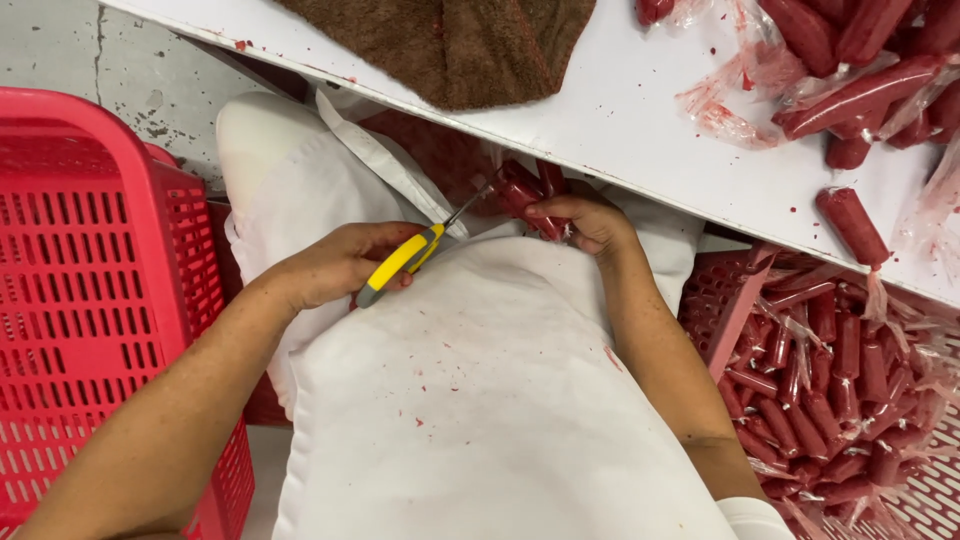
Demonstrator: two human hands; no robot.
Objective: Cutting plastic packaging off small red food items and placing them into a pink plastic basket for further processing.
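Observation:
My left hand (340, 265) grips yellow-handled scissors (415, 252), blades pointing up and right toward a bunch of red sausage-like tubes in clear plastic (525, 190). My right hand (590, 222) holds that bunch just below the white table's edge, over my white apron (480, 390). The scissor tips reach the bunch's left side.
A white table (620, 120) runs across the top with a brown towel (450, 45), more wrapped red tubes (860, 90) and plastic scraps. A red crate (840, 400) at right holds several cut tubes. An empty red basket (90, 300) stands at left on the grey floor.

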